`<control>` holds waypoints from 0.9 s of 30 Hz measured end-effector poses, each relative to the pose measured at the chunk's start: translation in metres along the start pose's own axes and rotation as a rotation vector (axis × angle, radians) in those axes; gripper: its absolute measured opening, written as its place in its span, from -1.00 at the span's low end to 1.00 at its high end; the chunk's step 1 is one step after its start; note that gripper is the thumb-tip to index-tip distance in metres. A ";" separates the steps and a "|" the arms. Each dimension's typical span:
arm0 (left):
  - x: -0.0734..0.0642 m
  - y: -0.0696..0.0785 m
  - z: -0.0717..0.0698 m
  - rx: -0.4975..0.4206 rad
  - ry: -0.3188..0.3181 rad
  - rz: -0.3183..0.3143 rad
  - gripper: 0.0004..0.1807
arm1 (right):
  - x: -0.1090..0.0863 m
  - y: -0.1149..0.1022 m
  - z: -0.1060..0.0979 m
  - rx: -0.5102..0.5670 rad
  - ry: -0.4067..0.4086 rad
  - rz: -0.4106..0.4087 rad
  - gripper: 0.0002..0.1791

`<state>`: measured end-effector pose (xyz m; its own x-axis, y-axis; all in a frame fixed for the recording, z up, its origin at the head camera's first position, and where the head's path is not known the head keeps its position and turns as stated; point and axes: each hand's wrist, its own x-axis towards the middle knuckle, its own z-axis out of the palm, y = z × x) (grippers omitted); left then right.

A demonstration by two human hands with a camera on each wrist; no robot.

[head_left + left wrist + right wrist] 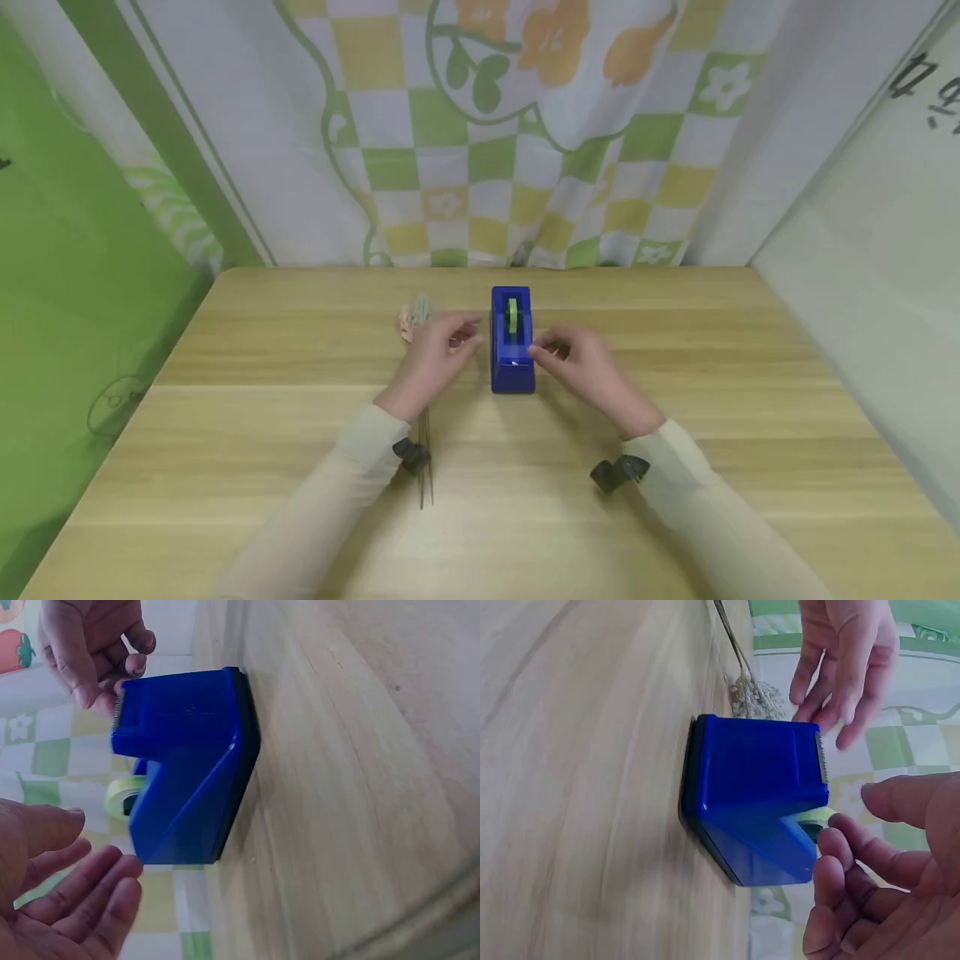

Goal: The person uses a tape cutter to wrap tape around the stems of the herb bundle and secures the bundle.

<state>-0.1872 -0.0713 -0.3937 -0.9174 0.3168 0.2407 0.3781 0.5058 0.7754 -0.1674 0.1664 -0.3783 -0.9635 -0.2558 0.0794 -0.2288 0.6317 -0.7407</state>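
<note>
A blue tape dispenser (513, 379) stands upright on the table, a yellow-green tape roll (513, 317) in its slot. Its serrated cutter (821, 757) shows in the right wrist view. To its left, my left hand (438, 350) hovers with relaxed, slightly bent fingers and holds nothing. On the other side, my right hand (581, 362) has its thumb and fingertips close to the dispenser's front edge. The right wrist view shows its thumb and forefinger apart, without anything visible between them. Dried-looking flowers (422, 308), greenish and pink, lie partly behind my left hand.
Thin dark stems (426, 483) extend below my left wrist across the wooden table (750, 375). A checked curtain (495, 167) hangs behind the table. A green surface (75, 250) stands at the left, a white board (885, 233) with dark writing at the right.
</note>
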 end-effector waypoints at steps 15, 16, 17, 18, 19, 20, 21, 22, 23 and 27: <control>0.019 -0.010 0.026 -0.048 -0.067 -0.081 -0.48 | 0.012 0.000 0.023 0.188 -0.101 0.184 -0.77; 0.019 -0.010 0.027 -0.049 -0.066 -0.086 -0.47 | 0.012 -0.001 0.023 0.202 -0.099 0.195 -0.77; 0.019 -0.010 0.027 -0.049 -0.066 -0.089 -0.47 | 0.012 -0.001 0.024 0.216 -0.097 0.204 -0.78; 0.019 -0.010 0.028 -0.047 -0.065 -0.091 -0.47 | 0.012 -0.001 0.024 0.232 -0.095 0.219 -0.79; 0.020 -0.010 0.028 -0.050 -0.064 -0.092 -0.47 | 0.013 0.000 0.025 0.249 -0.092 0.239 -0.80; 0.020 -0.010 0.028 -0.049 -0.063 -0.091 -0.47 | 0.014 0.000 0.025 0.271 -0.091 0.256 -0.80; 0.021 -0.010 0.029 -0.048 -0.060 -0.089 -0.47 | 0.014 0.000 0.025 0.292 -0.090 0.279 -0.81; 0.022 -0.009 0.029 -0.047 -0.057 -0.086 -0.47 | 0.015 0.001 0.024 0.308 -0.090 0.300 -0.81; 0.023 -0.008 0.029 -0.048 -0.056 -0.085 -0.47 | 0.017 0.002 0.023 0.322 -0.091 0.316 -0.81; 0.026 -0.005 0.028 -0.053 -0.053 -0.080 -0.47 | 0.020 0.004 0.018 0.369 -0.095 0.367 -0.82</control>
<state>-0.2092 -0.0430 -0.4077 -0.9360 0.3199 0.1471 0.2959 0.4881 0.8211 -0.1852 0.1505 -0.3919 -0.9502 -0.1424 -0.2774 0.2019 0.3971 -0.8953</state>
